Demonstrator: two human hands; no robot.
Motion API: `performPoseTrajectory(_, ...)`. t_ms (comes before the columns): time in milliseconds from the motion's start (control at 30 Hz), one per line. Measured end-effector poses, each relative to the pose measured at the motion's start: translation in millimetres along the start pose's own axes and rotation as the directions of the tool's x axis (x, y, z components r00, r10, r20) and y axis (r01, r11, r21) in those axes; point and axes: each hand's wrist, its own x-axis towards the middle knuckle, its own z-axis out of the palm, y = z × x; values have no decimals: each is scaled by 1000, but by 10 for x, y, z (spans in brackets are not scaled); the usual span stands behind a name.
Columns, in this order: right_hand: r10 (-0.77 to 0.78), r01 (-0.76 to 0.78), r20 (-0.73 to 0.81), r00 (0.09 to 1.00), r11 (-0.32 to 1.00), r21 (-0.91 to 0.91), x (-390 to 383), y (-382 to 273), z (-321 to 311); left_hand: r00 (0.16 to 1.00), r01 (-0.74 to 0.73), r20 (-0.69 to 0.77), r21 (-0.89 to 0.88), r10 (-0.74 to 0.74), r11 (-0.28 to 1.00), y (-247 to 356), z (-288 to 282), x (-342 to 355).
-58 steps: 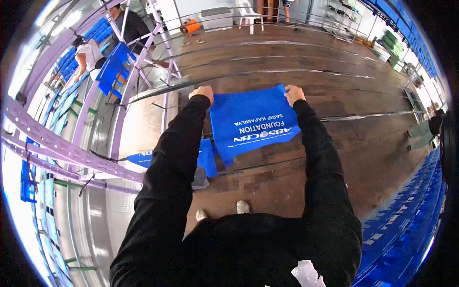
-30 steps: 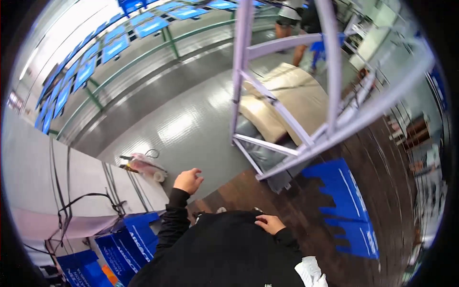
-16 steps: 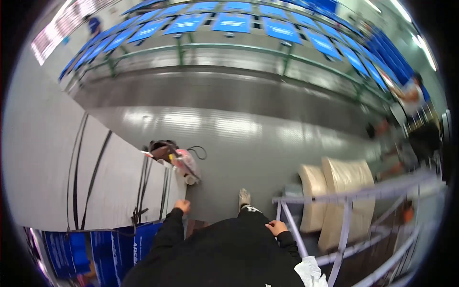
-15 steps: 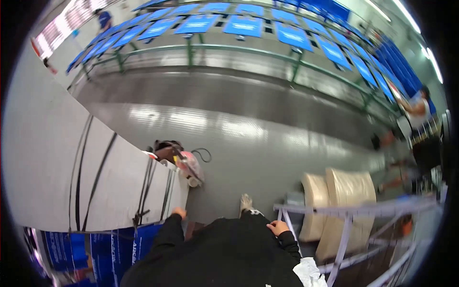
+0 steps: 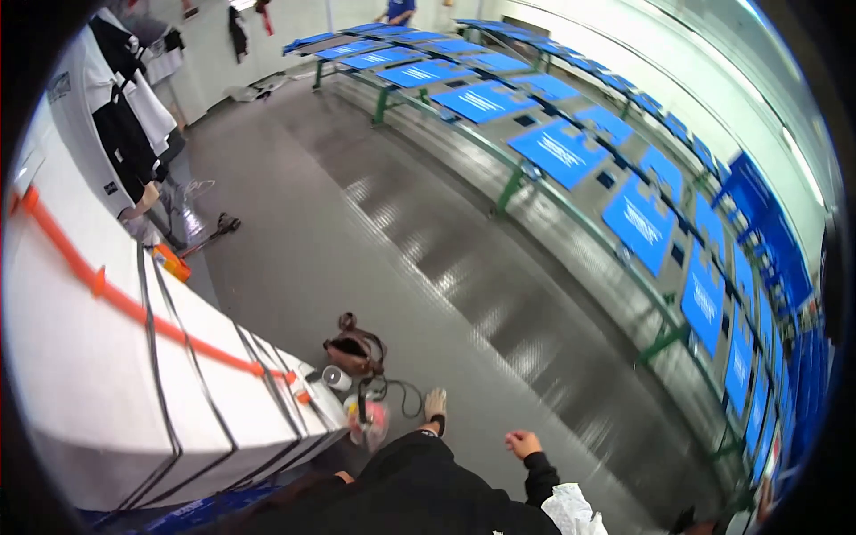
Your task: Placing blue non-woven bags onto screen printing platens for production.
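My right hand [image 5: 523, 443] hangs over the grey floor beside my body, its fingers loosely bent with nothing seen in them. Only a bit of my left hand [image 5: 345, 477] shows past my black clothing, near the end of a long white surface [image 5: 98, 392] crossed by black straps; its fingers are hidden. White crumpled material [image 5: 575, 510] sits by my right elbow. Ahead of my shoe [image 5: 436, 405], a clear bag with something pink in it [image 5: 368, 422], a white round container [image 5: 336, 378] and an open brown bag [image 5: 355, 349] stand on the floor.
A long orange bar [image 5: 143, 316] lies along the white surface. To the right runs a green-framed table row [image 5: 508, 187] bearing blue printed panels [image 5: 559, 152]. Black and white garments [image 5: 125, 116] hang at the far left. A person in blue [image 5: 400, 11] stands beyond the tables.
My view has swung left and I have come nearer the bags. The cream cushions and pale metal frame on the right have left the view; the hanging garments and orange bar have come in.
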Motion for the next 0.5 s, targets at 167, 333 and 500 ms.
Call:
performPoseTrajectory(167, 308, -309, 198, 930, 951, -29, 1095, -357, -322, 813, 329, -565, 247, -141, 912, 1571, -1582, 1334)
performPoseTrajectory(333, 479, -479, 61, 876, 878, -12, 2375, -1060, -755, 661, 85, -716, -225, -224, 971, 3269, -3665, 2127)
performPoseTrajectory(500, 352, -344, 113, 929, 935, -84, 4091, -2245, -1176, 495, 76, -790, -376, -363, 923, 3099, -4909, 3010)
